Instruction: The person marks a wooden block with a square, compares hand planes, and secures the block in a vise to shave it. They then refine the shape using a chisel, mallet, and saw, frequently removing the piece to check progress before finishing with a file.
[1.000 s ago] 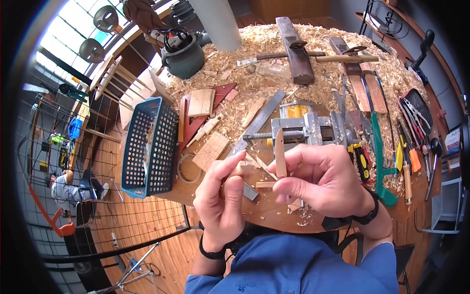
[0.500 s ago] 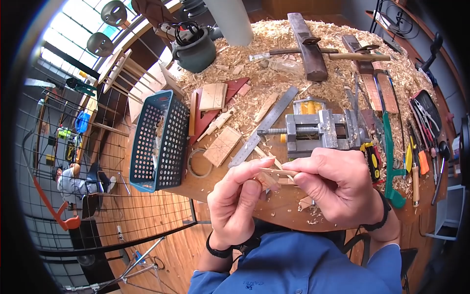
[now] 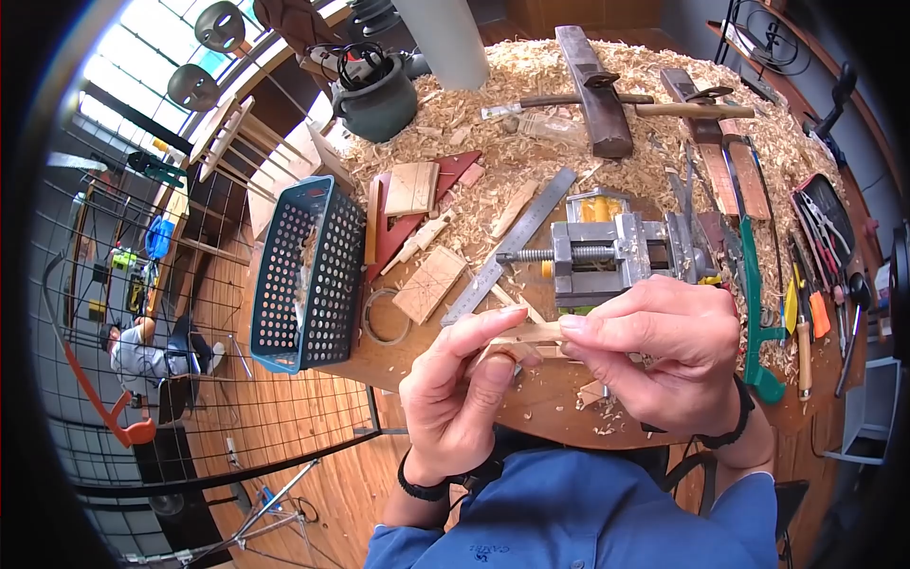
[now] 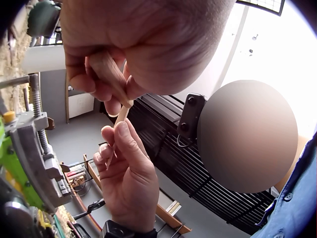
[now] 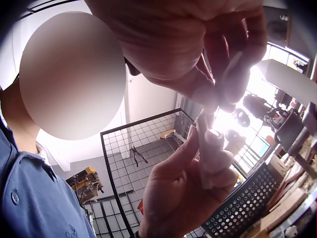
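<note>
In the head view both hands meet above the table's front edge. My left hand (image 3: pixel 450 394) grips a pale wooden piece (image 4: pixel 106 73), mostly covered by its fingers and palm. My right hand (image 3: pixel 668 351) pinches a thin, flat wooden blade-shaped piece (image 3: pixel 533 332) between thumb and fingers. The thin piece reaches leftward to the left fingertips, its end lying against the wooden piece there. Seen from the left wrist, the two pieces meet end to end between the hands. The right wrist view shows the left fingers wrapped around their piece (image 5: pixel 202 148).
Behind the hands stands a metal vise (image 3: pixel 607 256), with a steel ruler (image 3: pixel 512 247) and wooden block (image 3: pixel 431 284) to its left. A teal basket (image 3: pixel 303 275) sits at the left. Hand planes (image 3: pixel 597 95) lie among shavings; a green-handled saw (image 3: pixel 754 313) and other tools are on the right.
The thin blade-shaped piece, upright in the right hand a second ago, has tipped flat and come against the left hand's piece. The right hand has since turned slightly, its fingers closer together.
</note>
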Tool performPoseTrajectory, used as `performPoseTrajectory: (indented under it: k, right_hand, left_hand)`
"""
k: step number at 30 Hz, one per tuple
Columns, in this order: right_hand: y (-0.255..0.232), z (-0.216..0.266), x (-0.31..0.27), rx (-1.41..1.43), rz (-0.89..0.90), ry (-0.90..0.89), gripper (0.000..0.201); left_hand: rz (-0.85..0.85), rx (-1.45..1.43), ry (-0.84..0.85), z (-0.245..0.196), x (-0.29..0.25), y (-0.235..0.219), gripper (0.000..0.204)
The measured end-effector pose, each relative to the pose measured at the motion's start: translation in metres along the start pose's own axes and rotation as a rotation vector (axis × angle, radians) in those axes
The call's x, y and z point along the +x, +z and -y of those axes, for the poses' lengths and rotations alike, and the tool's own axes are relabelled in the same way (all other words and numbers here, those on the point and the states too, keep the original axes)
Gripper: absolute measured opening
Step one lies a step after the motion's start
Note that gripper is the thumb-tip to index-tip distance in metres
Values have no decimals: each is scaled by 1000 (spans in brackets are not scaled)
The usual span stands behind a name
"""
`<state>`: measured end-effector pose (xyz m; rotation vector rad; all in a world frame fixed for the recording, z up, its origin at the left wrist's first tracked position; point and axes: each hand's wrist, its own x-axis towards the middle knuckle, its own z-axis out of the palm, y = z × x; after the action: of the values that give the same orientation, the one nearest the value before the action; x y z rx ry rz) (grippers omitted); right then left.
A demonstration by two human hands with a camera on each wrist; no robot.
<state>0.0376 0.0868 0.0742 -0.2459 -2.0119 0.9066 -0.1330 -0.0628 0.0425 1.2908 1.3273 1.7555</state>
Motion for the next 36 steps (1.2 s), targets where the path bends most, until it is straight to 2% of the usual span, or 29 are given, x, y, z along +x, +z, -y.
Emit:
performPoseTrajectory:
  k: [7,9,10,12,15,17,19,24,36]
  right_hand:
    - [-3,-3,-2,-26,-13,-24,20]
    - [-4,-3,-3,-26,-14,-20,21]
    - [-5,-3,-3,-22,3,-23,25]
    - [-5,-1,-3,-16,18,-28,29]
    - [0,2,-3,-5,-52,46,29]
    - [-4,3,-3,-50,8,34,32]
    - [-3,3,-3,-37,1,44,31]
    - [-2,1,-3,-7,-38,27,30]
    - [-4,0,-3,-4,-9,25,28]
  left_hand:
    - [3,-8,-12,-1,1,2,38]
    - [-104,52,-50,-4,3,9,42]
    - [-103,53,-49,-4,3,7,42]
    - [-9,-17,-32,0,0,-1,38]
    - [4,-1,-13,2,0,-4,38]
    - [15,-29,-23,2,0,-3,40]
    - [-126,34,-26,4,-2,3,48]
    - [-116,11,-29,1,1,3,47]
    - [-107,-5,-9,3,2,2,43]
